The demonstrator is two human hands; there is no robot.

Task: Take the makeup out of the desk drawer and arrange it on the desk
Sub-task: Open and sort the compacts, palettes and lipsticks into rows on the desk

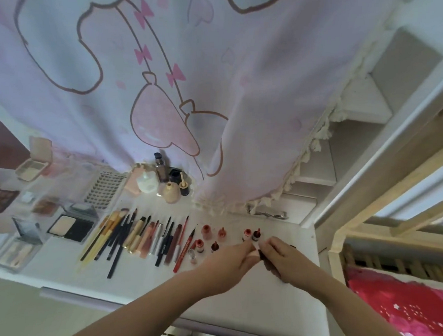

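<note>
Both my hands meet over the right part of the white desk (271, 297). My left hand (231, 260) pinches a small pale piece (254, 252). My right hand (281, 258) holds a small dark tube (261, 255) against it. Just beyond my fingers stand several small lipsticks and red-capped bottles (247, 234). A row of brushes, pencils and tubes (142, 237) lies to the left. Open palettes and compacts (70, 227) fill the far left. Foundation bottles (166, 185) stand at the back.
A pink cartoon-print curtain (168, 85) hangs down to the desk's back edge. An eyelash curler (267, 213) lies at the back right. White shelves (348, 140) and a wooden bed frame (383, 231) with red bedding (409, 312) stand to the right.
</note>
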